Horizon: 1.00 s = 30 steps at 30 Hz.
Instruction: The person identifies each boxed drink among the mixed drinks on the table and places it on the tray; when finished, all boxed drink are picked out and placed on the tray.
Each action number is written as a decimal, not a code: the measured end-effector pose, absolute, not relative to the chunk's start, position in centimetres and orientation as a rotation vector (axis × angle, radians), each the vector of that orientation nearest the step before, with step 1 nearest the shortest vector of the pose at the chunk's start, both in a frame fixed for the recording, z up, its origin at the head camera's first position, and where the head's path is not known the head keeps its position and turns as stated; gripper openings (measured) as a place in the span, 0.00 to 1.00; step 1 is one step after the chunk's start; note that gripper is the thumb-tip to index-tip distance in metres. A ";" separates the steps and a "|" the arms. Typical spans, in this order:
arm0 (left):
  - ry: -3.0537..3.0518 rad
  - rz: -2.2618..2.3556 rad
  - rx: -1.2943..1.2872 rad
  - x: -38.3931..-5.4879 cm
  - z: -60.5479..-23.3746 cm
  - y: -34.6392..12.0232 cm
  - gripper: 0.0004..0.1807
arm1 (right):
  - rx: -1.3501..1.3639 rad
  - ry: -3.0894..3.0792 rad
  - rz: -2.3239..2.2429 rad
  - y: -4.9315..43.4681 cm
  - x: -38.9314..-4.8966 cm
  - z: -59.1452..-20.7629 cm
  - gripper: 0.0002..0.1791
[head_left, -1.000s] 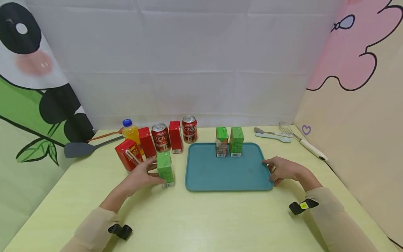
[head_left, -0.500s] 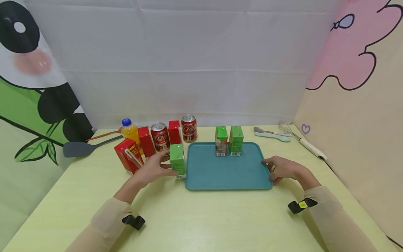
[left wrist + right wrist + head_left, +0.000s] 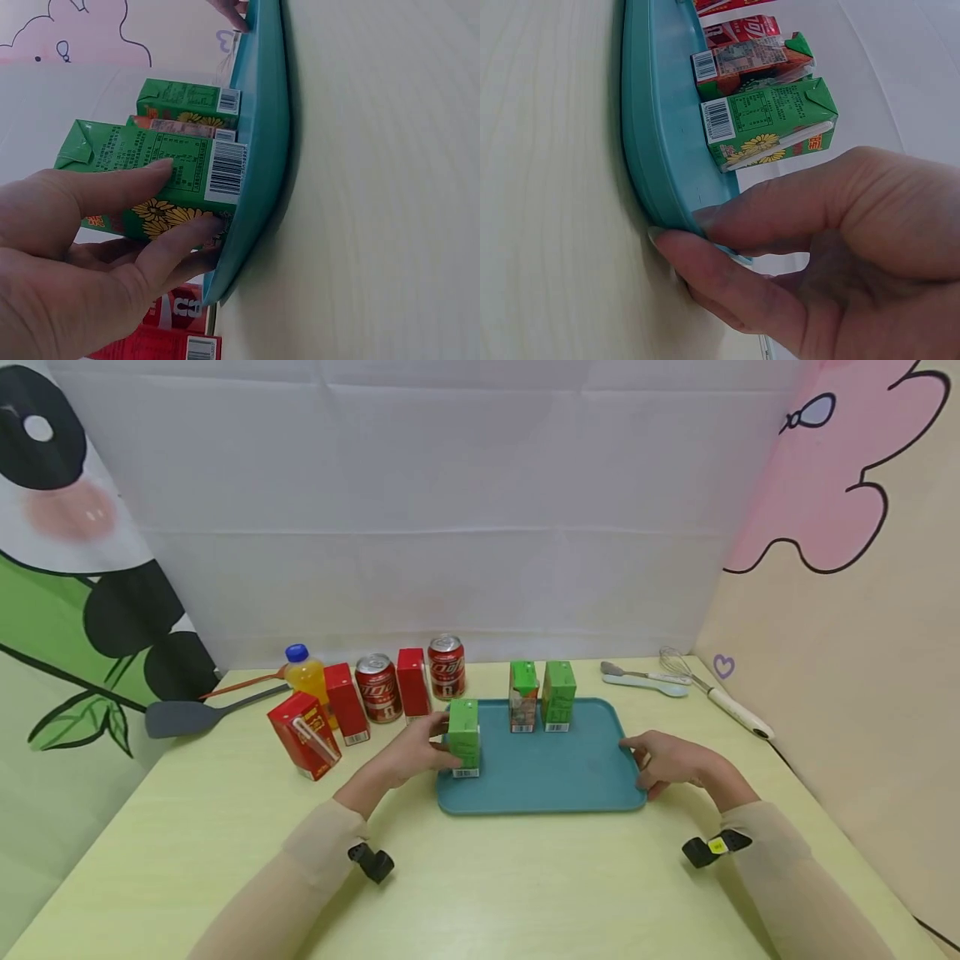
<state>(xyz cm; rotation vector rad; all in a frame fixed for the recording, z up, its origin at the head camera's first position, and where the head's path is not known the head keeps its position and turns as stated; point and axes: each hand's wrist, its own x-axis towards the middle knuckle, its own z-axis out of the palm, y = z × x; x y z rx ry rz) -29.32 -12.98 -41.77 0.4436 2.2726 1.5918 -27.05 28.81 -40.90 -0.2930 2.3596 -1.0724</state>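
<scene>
My left hand (image 3: 411, 750) grips a green drink carton (image 3: 465, 727), kept upright over the left end of a teal tray (image 3: 558, 785). In the left wrist view, the barcode end of this carton (image 3: 191, 169) is right at the tray's surface, thumb on one face and fingers round the others. My right hand (image 3: 667, 760) pinches the tray's right rim between thumb and fingers, as the right wrist view of the hand (image 3: 780, 247) shows. Two more cartons stand at the tray's back: a green one (image 3: 558, 693) and a green-topped one with a reddish side (image 3: 523, 697).
Left of the tray stand red cartons (image 3: 305, 735), cola cans (image 3: 378, 687) and an orange juice bottle (image 3: 306, 675). A grey spatula (image 3: 187, 717) lies far left. A whisk (image 3: 720, 697) and a light-blue spoon (image 3: 648, 683) lie at the back right.
My left hand has carried the green carton rightward from the bare table to over the tray's left end. My right hand has stayed at the tray's right rim.
</scene>
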 end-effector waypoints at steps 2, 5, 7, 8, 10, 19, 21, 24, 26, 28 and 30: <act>2.281 1.565 0.438 -29.5 -41.8 -12.5 0.43 | -0.297 2.365 -1.064 28.7 -27.1 -40.8 0.45; 2.308 1.541 0.430 -29.6 -41.6 -11.9 0.42 | -0.299 2.369 -1.067 28.6 -27.2 -40.7 0.45; 2.328 1.534 0.421 -29.5 -41.6 -11.7 0.40 | -0.295 2.364 -1.076 28.6 -27.2 -40.7 0.45; 2.350 1.519 0.413 -29.3 -41.6 -11.5 0.39 | -0.297 2.359 -1.078 28.6 -27.1 -40.8 0.45; 2.412 1.469 0.400 -28.9 -41.7 -11.2 0.37 | -0.294 2.354 -1.084 28.6 -27.0 -40.8 0.45; 2.558 1.395 0.395 -28.3 -42.0 -10.1 0.39 | -0.283 2.367 -1.070 28.5 -27.0 -41.2 0.45; 2.543 1.403 0.407 -28.7 -42.0 -10.2 0.43 | -0.281 2.358 -1.078 28.5 -27.0 -41.3 0.45; 2.513 1.410 0.426 -29.4 -41.9 -10.2 0.46 | -0.279 2.359 -1.079 28.7 -27.0 -41.2 0.45; 2.509 1.404 0.425 -29.9 -41.8 -10.0 0.48 | -0.280 2.365 -1.076 28.8 -27.0 -41.2 0.45; 2.523 1.390 0.422 -30.2 -41.8 -9.7 0.48 | -0.282 2.373 -1.071 28.8 -27.0 -41.1 0.45; 2.553 1.362 0.412 -30.5 -41.7 -9.4 0.48 | -0.285 2.375 -1.063 28.9 -27.0 -41.0 0.45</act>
